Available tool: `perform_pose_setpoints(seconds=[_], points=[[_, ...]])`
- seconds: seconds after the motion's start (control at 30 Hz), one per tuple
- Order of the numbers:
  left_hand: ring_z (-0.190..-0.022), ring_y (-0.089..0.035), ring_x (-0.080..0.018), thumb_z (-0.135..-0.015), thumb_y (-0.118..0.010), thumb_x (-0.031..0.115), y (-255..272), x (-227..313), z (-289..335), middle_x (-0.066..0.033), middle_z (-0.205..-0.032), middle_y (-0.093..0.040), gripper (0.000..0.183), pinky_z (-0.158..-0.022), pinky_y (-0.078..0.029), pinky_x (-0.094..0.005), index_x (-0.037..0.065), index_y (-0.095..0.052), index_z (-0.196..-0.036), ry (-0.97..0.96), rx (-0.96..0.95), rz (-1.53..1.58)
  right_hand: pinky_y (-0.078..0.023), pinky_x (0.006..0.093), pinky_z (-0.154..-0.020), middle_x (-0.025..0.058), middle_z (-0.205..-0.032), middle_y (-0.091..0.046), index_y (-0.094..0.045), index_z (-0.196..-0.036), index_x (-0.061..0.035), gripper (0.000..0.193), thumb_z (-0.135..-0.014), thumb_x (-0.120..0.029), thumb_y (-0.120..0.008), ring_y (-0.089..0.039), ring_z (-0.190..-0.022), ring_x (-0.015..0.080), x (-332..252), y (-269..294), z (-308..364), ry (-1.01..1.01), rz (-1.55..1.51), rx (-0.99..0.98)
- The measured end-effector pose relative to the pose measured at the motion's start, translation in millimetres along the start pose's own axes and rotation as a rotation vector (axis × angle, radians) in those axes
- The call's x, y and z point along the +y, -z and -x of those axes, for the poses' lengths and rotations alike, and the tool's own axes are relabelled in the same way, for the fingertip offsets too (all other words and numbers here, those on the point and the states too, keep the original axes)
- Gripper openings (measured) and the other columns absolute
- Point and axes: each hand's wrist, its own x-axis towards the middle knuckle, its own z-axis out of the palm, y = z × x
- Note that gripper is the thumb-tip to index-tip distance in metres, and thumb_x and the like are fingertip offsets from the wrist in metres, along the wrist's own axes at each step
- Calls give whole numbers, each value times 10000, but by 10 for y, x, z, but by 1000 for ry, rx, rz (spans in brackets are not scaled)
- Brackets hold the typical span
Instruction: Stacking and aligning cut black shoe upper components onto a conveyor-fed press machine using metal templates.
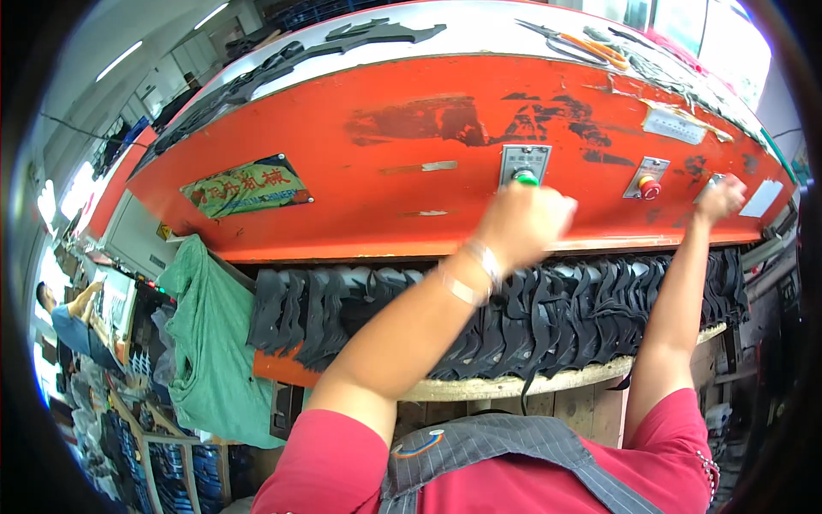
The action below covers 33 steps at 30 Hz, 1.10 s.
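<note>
My left hand is curled into a fist, slightly blurred, against a green push button on a metal plate in the machine's orange-red front. The fist hides the button's lower part. Farther right, my right hand is also closed, at another small control plate; its fingers cover whatever sits there. Between the two hands is a red mushroom-shaped button, touched by neither. Below the panel, black wavy-edged cut pieces stand in a long row on a wooden board, under my forearms.
Orange-handled scissors and tangled pale strips lie on the machine's white top. Black offcuts lie there too. A green cloth hangs at the left. Beyond it, another person works at a machine.
</note>
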Motion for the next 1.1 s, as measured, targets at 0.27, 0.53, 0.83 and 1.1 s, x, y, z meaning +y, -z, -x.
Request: perform_pose_setpoints(seconds=[0.27,0.53,0.83,1.1], points=[[-634,-604,-370,-894,-598,271,512,298,1022,-148,-673,-613,294,-573,-491,-452,66,-622,-685,369,-67,-77,-175,396,-1165,189,-1539,-266,-281,-1462,37,613,-1007,-337,-450,-244,-1428,296,-882,1581,825,-67,-962,-612],[-843,-604,-273,-885,-595,262,785,626,3009,-62,-837,-630,183,-745,-485,-415,108,-633,-794,559,-135,-270,-467,430,-894,162,-1117,-613,-592,-1174,-17,645,-692,-393,-798,-570,-1042,347,-1808,4366,2314,953,-982,-1500],[-888,-565,-304,-910,-518,294,680,624,3189,-118,-879,-609,287,-788,-442,-435,69,-644,-784,617,-171,-461,-487,377,-787,92,-889,-584,-612,-852,-71,438,-543,-263,-855,-576,-889,282,-1993,4853,3020,900,-701,-1378],[-889,-610,-331,-902,-546,291,930,518,3434,-125,-869,-648,242,-813,-490,-449,100,-692,-869,622,-349,-53,-516,418,-774,126,-870,-666,-689,-905,-95,375,-649,-337,-816,-644,-883,324,-2003,4697,2955,918,-657,-1792]])
